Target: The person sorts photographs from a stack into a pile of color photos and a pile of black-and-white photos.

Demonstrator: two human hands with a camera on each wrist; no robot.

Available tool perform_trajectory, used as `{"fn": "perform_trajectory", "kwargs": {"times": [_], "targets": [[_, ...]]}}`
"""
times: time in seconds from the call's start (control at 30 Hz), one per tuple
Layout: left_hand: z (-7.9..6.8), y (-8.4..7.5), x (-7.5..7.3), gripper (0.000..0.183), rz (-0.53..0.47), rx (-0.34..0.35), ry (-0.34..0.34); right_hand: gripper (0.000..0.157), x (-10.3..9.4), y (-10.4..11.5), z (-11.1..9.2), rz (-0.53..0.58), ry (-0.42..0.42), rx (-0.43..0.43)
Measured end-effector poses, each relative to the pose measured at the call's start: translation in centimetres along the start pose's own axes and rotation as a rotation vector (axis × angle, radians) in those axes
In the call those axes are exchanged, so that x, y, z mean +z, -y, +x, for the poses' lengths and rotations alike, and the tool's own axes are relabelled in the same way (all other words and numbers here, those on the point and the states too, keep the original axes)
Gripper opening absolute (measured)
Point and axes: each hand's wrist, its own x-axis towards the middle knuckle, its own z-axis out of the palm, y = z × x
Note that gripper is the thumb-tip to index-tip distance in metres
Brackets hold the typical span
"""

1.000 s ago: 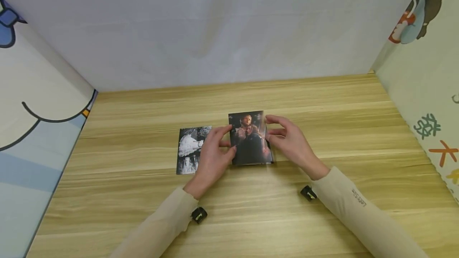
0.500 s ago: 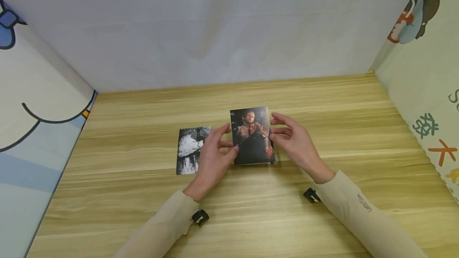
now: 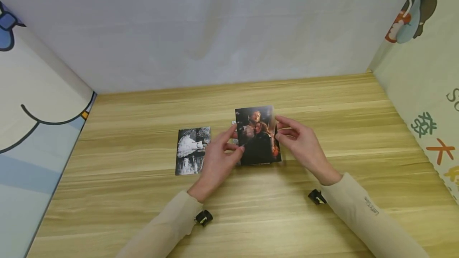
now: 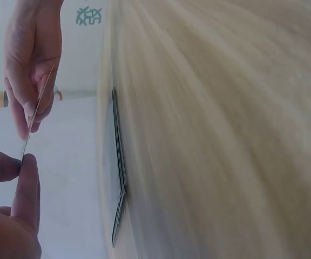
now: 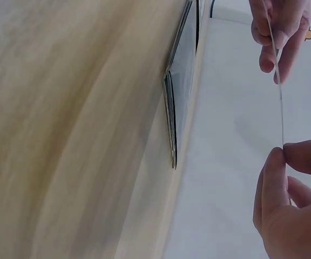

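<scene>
Both hands hold a dark colour photo card (image 3: 259,140) printed with two people embracing. My left hand (image 3: 219,160) pinches its left edge between thumb and fingers; my right hand (image 3: 306,148) pinches the right edge. In the left wrist view the card appears edge-on, raised off the table, with a thin stack of cards (image 4: 119,151) lying below it. From the head view that stack is mostly hidden under the held card, with a pale strip showing at the left. A black-and-white photo card (image 3: 190,150) lies flat just left of my left hand.
The wood-grain table (image 3: 143,210) runs back to a plain white wall sheet (image 3: 161,43). Printed side panels stand at left (image 3: 39,75) and right (image 3: 423,90). A small black device (image 3: 203,218) sits at each cuff.
Both hands have moved slightly right with the colour photo card. A strip of the stack beneath now shows at its left, and more of the black-and-white card is visible.
</scene>
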Motion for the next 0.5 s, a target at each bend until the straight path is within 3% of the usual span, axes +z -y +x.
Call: {"fn": "perform_trajectory", "kwargs": {"times": [0.5], "targets": [[0.2,-0.4,1.8,0.07,-0.034,0.039,-0.005,0.051,-1.7,-0.1,-0.9,-0.044,-0.04,-0.018]]}}
